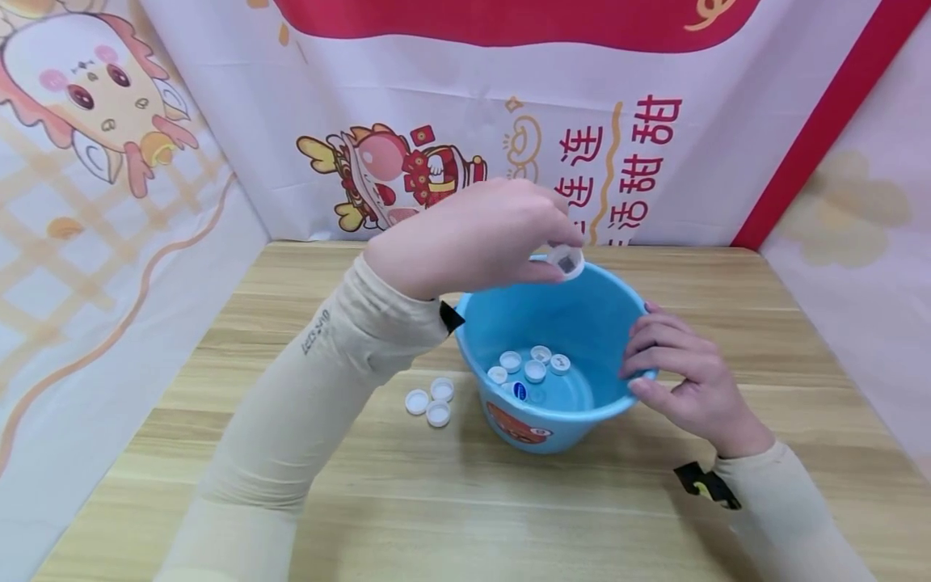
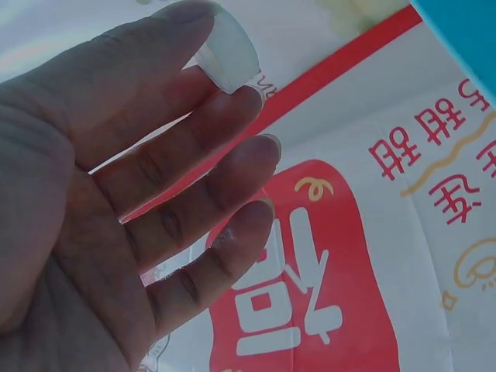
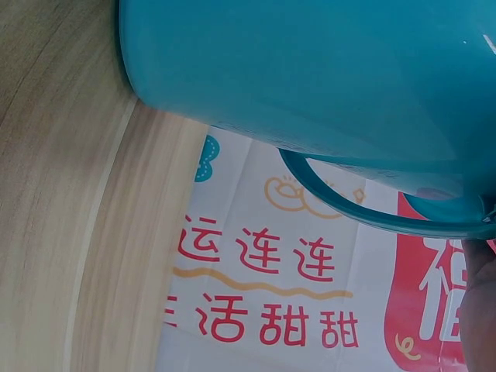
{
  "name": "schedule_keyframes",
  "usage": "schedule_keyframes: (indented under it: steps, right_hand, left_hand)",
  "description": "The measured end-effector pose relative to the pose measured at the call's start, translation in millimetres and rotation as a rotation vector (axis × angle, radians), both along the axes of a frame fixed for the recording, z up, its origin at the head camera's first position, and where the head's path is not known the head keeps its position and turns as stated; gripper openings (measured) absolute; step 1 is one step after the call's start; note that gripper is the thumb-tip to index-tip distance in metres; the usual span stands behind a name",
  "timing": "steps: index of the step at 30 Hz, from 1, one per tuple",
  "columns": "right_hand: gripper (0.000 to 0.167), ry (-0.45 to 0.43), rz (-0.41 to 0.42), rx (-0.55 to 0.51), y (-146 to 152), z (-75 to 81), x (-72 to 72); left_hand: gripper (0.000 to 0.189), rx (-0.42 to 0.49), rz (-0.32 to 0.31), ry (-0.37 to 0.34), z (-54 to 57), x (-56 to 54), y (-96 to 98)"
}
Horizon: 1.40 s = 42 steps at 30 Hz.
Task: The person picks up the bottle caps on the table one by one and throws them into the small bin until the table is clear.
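Note:
My left hand [image 1: 487, 234] pinches a white bottle cap [image 1: 566, 261] between thumb and forefinger above the far rim of a blue bucket [image 1: 502, 404]. In the left wrist view the same cap [image 2: 229, 54] sits at the fingertips, the other fingers held apart from it. My right hand [image 1: 680, 376] grips the bucket's right rim, thumb outside and fingers over the edge. Several white caps [image 1: 534, 371] lie on the bucket's floor, one showing a blue face. The right wrist view shows the bucket's outer wall [image 3: 310, 77] and handle [image 3: 349, 205], with little of the hand visible.
Three white caps [image 1: 439, 413] lie close together on the wooden table [image 1: 407, 501], left of the bucket. A printed cloth [image 1: 451, 89] with cartoon figures and red lettering hangs behind the table, and more cloth stands along both sides.

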State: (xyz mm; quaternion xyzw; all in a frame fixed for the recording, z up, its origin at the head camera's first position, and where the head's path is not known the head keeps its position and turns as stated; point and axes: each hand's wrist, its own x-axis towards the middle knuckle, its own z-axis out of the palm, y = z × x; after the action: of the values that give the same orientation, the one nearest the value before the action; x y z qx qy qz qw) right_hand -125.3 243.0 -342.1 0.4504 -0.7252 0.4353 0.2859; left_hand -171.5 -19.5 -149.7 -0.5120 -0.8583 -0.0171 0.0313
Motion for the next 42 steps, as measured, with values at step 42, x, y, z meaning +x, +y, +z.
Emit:
schedule_keyframes:
  steps: [42]
  right_hand:
    - [0.035, -0.027, -0.010, 0.008, 6, -8.6, -3.2]
  left_hand:
    - [0.036, 0.119, 0.268, -0.140, -68.8, -11.2, -125.4]
